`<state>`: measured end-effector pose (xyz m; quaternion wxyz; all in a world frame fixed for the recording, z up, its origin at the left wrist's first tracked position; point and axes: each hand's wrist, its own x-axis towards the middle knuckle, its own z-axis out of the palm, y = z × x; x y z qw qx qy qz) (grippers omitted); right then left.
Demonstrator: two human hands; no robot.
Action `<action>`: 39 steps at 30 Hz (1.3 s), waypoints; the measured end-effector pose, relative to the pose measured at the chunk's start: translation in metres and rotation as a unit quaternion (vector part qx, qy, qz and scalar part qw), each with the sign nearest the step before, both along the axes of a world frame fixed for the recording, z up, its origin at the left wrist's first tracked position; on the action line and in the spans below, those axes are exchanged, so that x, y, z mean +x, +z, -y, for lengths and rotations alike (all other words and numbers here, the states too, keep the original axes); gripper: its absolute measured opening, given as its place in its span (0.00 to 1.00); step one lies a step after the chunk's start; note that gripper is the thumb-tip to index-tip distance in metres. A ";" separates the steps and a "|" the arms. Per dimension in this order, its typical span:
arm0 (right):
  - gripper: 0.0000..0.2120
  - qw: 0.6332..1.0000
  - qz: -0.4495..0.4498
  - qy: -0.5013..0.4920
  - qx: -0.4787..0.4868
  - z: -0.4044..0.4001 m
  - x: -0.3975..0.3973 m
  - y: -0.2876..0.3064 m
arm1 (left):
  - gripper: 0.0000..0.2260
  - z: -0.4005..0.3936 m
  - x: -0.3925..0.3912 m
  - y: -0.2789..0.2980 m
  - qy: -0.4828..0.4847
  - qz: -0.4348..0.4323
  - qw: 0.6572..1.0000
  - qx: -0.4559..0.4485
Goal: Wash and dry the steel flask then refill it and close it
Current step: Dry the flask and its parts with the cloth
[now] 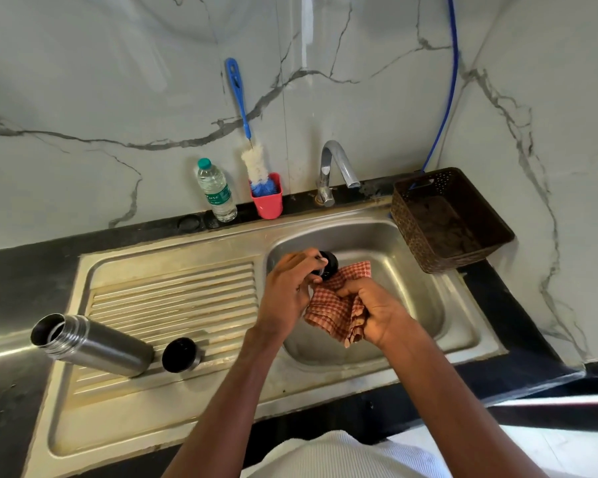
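Flask [94, 345] lies open and empty-looking on the drainboard [173, 298], its cap [180, 354] just beside it, so refilling and closing remain. Over the sink [411, 270], left hand [290, 288] grips a black stopper [328, 265] while right hand [377, 312] bunches a checked cloth [335, 305] against it; drying seems underway. Behind, water bottle [216, 189] looks full.
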<state>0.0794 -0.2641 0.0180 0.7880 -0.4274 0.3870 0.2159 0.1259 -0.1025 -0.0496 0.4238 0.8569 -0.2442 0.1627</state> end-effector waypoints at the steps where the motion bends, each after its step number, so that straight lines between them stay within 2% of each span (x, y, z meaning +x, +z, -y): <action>1: 0.13 1.000 0.004 0.001 -0.022 0.001 -0.003 -0.002 | 0.19 -0.001 -0.001 -0.001 0.009 -0.001 1.000 -0.002; 3: 0.12 0.995 0.016 -0.014 -0.093 0.005 -0.009 -0.005 | 0.18 -0.002 -0.002 -0.003 0.038 -0.017 0.999 -0.006; 6: 0.05 0.965 0.088 -0.051 -0.241 0.008 -0.014 -0.003 | 0.14 0.003 -0.008 -0.004 0.067 -0.140 0.984 -0.087; 7: 0.05 0.934 0.138 -0.039 -0.328 0.008 -0.015 -0.002 | 0.12 0.007 -0.009 -0.002 0.065 -0.203 0.965 -0.150; 8: 0.08 0.887 0.199 -0.008 -0.416 0.006 -0.017 -0.003 | 0.10 0.012 -0.010 0.000 0.059 -0.272 0.932 -0.231; 9: 0.13 0.835 0.255 0.039 -0.487 0.003 -0.019 -0.004 | 0.08 0.017 -0.012 0.004 0.053 -0.342 0.883 -0.318; 11: 0.28 0.750 0.317 0.141 -0.563 -0.003 -0.020 -0.014 | 0.06 0.023 -0.017 0.014 0.043 -0.435 0.781 -0.446; 12: 0.33 0.734 0.320 0.167 -0.576 -0.004 -0.019 -0.017 | 0.06 0.025 -0.020 0.019 0.043 -0.454 0.751 -0.477; 14: 0.38 0.708 0.317 0.183 -0.604 -0.002 -0.018 -0.023 | 0.06 0.026 -0.023 0.025 0.051 -0.479 0.712 -0.511; 15: 0.39 0.678 0.327 0.191 -0.630 -0.002 -0.019 -0.024 | 0.07 0.026 -0.023 0.029 0.064 -0.490 0.697 -0.519; 17: 0.43 0.613 0.357 0.208 -0.673 -0.004 -0.023 -0.028 | 0.08 0.022 -0.018 0.034 0.094 -0.508 0.691 -0.505; 18: 0.44 0.607 0.362 0.205 -0.677 -0.004 -0.024 -0.029 | 0.07 0.020 -0.016 0.036 0.103 -0.510 0.701 -0.488; 20: 0.42 0.626 0.356 0.191 -0.667 -0.004 -0.021 -0.030 | 0.06 0.018 -0.013 0.042 0.099 -0.509 0.711 -0.475; 22: 0.37 0.692 0.330 0.160 -0.622 -0.005 -0.013 -0.029 | 0.07 0.018 -0.013 0.047 0.091 -0.518 0.691 -0.495; 23: 0.36 0.707 0.323 0.151 -0.610 -0.008 -0.011 -0.028 | 0.07 0.020 -0.012 0.049 0.093 -0.522 0.679 -0.508; 24: 0.36 0.702 0.328 0.146 -0.615 -0.012 -0.011 -0.026 | 0.08 0.021 -0.011 0.050 0.101 -0.523 0.669 -0.518; 26: 0.39 0.662 0.354 0.157 -0.642 -0.020 -0.016 -0.025 | 0.07 0.022 -0.004 0.048 0.130 -0.509 0.674 -0.520; 27: 0.41 0.639 0.368 0.165 -0.655 -0.022 -0.018 -0.025 | 0.07 0.022 -0.001 0.047 0.144 -0.498 0.689 -0.506; 29: 0.43 0.606 0.377 0.172 -0.679 -0.020 -0.017 -0.028 | 0.06 0.022 0.000 0.052 0.160 -0.474 0.744 -0.443; 32: 0.43 0.590 0.370 0.165 -0.699 -0.018 -0.016 -0.027 | 0.04 0.021 -0.002 0.060 0.144 -0.417 0.844 -0.305; 34: 0.39 0.590 0.371 0.164 -0.698 -0.017 -0.018 -0.025 | 0.07 0.021 -0.003 0.060 0.114 -0.372 0.900 -0.198; 35: 0.37 0.599 0.368 0.176 -0.689 -0.015 -0.017 -0.022 | 0.09 0.021 -0.004 0.057 0.104 -0.353 0.916 -0.160; 36: 0.35 0.624 0.360 0.191 -0.667 -0.013 -0.015 -0.019 | 0.10 0.020 -0.006 0.055 0.097 -0.346 0.922 -0.145; 37: 0.33 0.666 0.339 0.203 -0.633 -0.011 -0.013 -0.012 | 0.09 0.018 -0.007 0.053 0.092 -0.350 0.919 -0.157; 39: 0.24 0.780 0.261 0.200 -0.533 -0.006 -0.009 0.005 | 0.08 0.013 -0.011 0.049 0.073 -0.385 0.888 -0.240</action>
